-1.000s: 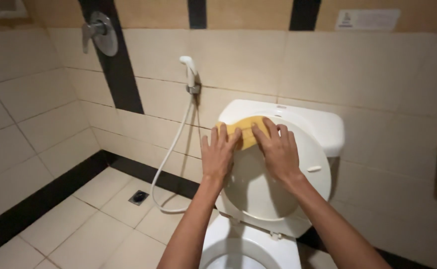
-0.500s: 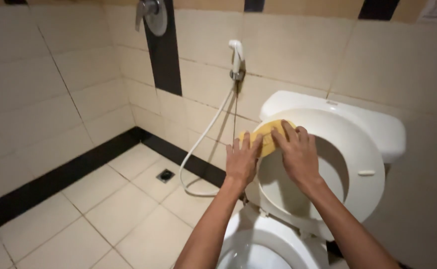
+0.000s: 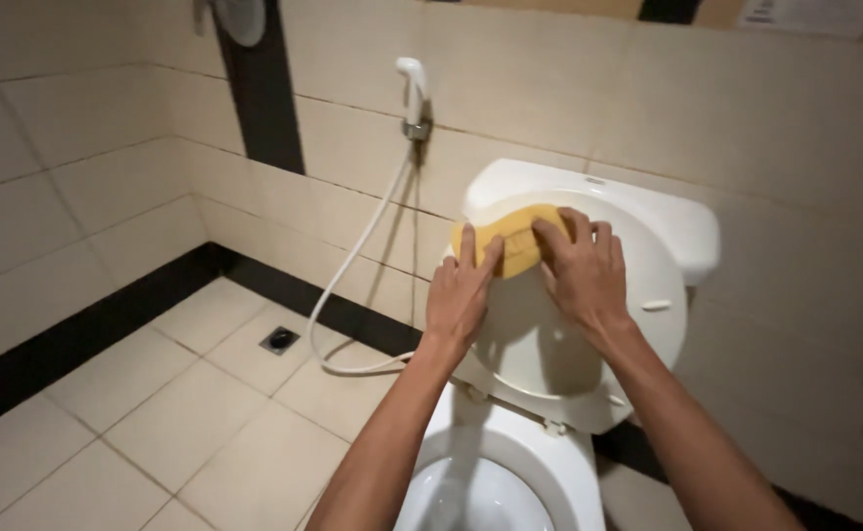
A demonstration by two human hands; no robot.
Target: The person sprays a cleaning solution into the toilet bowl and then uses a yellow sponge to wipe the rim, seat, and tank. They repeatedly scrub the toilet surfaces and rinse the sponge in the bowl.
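Observation:
A yellow sponge (image 3: 512, 236) is pressed flat against the top of the raised white toilet lid (image 3: 559, 344). My left hand (image 3: 461, 290) lies on the sponge's left end, fingers spread over the lid's edge. My right hand (image 3: 581, 267) covers the sponge's right end, fingers on it. Behind the lid stands the white cistern (image 3: 648, 211). Below, the open toilet bowl (image 3: 480, 492) shows between my forearms.
A white hand sprayer (image 3: 414, 84) hangs on the beige tiled wall left of the cistern, its hose (image 3: 348, 285) looping down to the floor. A floor drain (image 3: 280, 340) sits in the tiled floor at left. A black tile band runs along the wall base.
The view has shifted, so the toilet sits more centred and closer. Both hands remain on the sponge at the lid's top, having slid slightly along its rim.

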